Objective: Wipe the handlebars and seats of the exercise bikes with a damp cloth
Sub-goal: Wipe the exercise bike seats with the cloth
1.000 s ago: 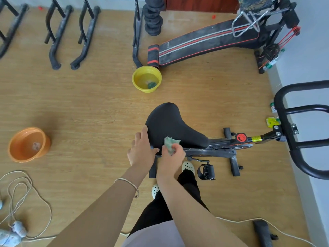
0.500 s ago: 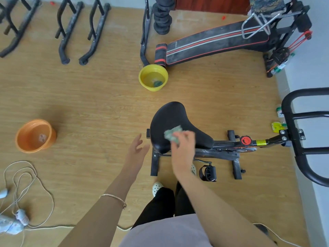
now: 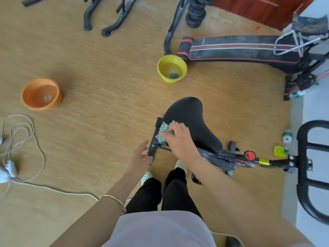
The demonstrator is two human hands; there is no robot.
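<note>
The exercise bike's black seat [image 3: 192, 120] is in the middle of the head view, its narrow end pointing right toward the black handlebars [image 3: 306, 168] at the right edge. My right hand [image 3: 179, 138] grips a crumpled green cloth [image 3: 164, 131] and presses it on the seat's near left edge. My left hand [image 3: 140, 155] hovers with relaxed fingers just left of the seat, over the bike's rear foot, holding nothing.
A yellow bowl [image 3: 171, 58] of water with a green cloth in it stands beyond the seat. An orange bowl [image 3: 41, 94] sits far left. A white cable [image 3: 26, 139] loops on the floor at left. A sit-up bench [image 3: 240, 50] and black racks [image 3: 110, 16] lie behind.
My right hand slid the cloth from the seat's near side up onto it, then left to its edge. My left hand let go of the seat and dropped back.
</note>
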